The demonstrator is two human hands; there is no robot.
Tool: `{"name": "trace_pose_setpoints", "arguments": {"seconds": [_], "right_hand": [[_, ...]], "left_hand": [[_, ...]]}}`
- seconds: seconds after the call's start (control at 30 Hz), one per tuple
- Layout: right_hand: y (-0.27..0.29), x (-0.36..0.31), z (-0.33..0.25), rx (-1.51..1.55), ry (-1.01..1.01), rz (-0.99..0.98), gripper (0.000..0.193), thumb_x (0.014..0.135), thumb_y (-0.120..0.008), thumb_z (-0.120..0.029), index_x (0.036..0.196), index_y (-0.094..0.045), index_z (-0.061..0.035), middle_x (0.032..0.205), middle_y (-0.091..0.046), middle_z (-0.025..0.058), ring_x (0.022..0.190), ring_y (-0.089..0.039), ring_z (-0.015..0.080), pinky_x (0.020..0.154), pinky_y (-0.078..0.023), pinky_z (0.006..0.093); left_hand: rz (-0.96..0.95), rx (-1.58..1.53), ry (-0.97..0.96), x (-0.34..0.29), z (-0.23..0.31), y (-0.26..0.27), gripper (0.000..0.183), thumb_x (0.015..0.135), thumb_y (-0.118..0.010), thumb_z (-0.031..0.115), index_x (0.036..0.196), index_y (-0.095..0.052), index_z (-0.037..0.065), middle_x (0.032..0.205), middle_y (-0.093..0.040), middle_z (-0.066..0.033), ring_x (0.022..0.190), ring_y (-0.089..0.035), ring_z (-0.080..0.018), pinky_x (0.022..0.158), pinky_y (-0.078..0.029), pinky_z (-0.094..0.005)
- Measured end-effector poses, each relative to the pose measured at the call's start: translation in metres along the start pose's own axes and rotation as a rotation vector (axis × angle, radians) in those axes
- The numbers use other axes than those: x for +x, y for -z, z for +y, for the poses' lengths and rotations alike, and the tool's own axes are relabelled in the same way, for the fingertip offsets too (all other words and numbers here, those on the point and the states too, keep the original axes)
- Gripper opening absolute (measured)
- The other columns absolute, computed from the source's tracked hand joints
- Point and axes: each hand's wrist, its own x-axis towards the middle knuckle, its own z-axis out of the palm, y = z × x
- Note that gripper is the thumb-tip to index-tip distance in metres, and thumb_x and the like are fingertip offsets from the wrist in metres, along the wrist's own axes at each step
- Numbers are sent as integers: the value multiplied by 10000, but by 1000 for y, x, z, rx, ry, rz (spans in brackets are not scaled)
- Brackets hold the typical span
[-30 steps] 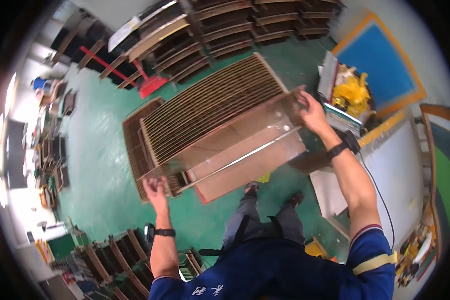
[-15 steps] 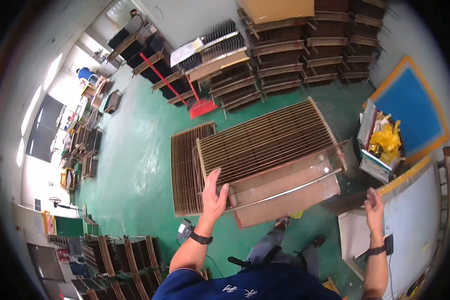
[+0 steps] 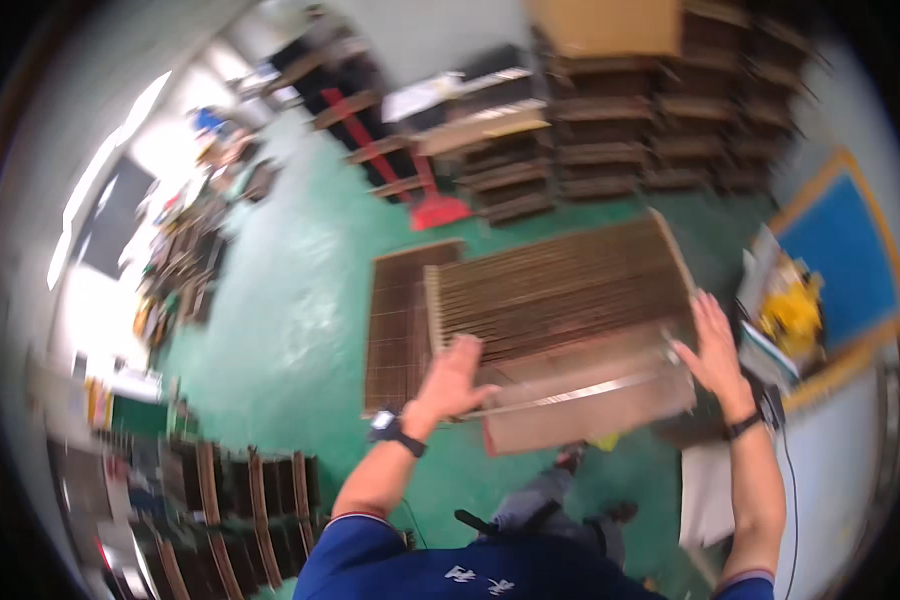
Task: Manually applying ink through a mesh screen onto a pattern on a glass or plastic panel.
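In front of me stands a large brown slotted rack (image 3: 570,285) with many parallel slats. Along its near side is a brown board (image 3: 590,407) with a thin bright metal rod (image 3: 590,389) across it. My left hand (image 3: 452,380) is at the rack's near left corner, thumb apart from the fingers. At the near right corner is my right hand (image 3: 712,350), fingers stretched out and thumb apart. Both hands look open; blur hides whether they touch the rack. A second, lower slatted rack (image 3: 395,330) lies beside it on the left.
Stacked racks (image 3: 600,170) line the far wall, with a red dustpan (image 3: 438,210) before them. At right are a bin (image 3: 785,350) with a yellow bag and a blue board (image 3: 840,250). More racks (image 3: 235,510) stand at lower left, on a green floor (image 3: 290,340).
My right hand has moved forward and left, from beside the grey surface to the rack's right corner. My left hand stays near the left corner, its fingers turned more inward. The view has shifted and blurred.
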Motion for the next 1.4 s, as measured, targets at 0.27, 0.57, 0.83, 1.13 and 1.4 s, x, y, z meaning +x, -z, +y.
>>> {"name": "trace_pose_setpoints", "arguments": {"seconds": [0.27, 0.57, 0.83, 1.13, 1.4], "right_hand": [[-61, -9, 5, 35, -4, -148, 796, 793, -688, -270, 1441, -331, 23, 1516, -296, 235, 1400, -262, 422, 1166, -200, 474], [-30, -184, -10, 264, -299, 84, 499, 799, -654, -119, 1270, -550, 9, 1293, -547, 223, 1214, -500, 389, 1064, -374, 445], [29, -369, -57, 96, -740, 498, 360, 846, -654, -189, 1152, -611, -6, 1100, -639, 186, 1028, -601, 360, 915, -494, 430], [0, -771, -183, -10, -1743, 1074, 399, 777, -685, -123, 1156, -605, -26, 1121, -626, 211, 1045, -591, 373, 904, -486, 417], [-38, -1050, -312, -319, -2675, 588, 680, 795, -618, -116, 1408, -350, 10, 1415, -413, 230, 1309, -393, 405, 1084, -363, 445]], "left_hand": [[166, -20, -26, -46, 8, -50, 873, 842, -625, 524, 1406, -346, -80, 1466, -344, -262, 1394, -286, -414, 1125, -274, -514], [53, -312, -377, -10, 87, -57, 721, 888, -639, 387, 1383, -380, -70, 1463, -350, -266, 1380, -313, -406, 1146, -289, -447], [-434, -475, -726, 23, 248, -65, 542, 854, -681, 218, 1312, -508, -14, 1321, -525, -234, 1240, -485, -380, 1054, -390, -435], [-829, -45, -1262, -51, 453, -134, 528, 826, -688, 167, 1281, -532, -50, 1241, -577, -278, 1182, -537, -421, 1017, -420, -442], [-976, 76, -1382, -167, 554, -187, 507, 834, -700, 134, 1274, -535, -57, 1189, -625, -242, 1108, -616, -345, 954, -476, -390]]}}
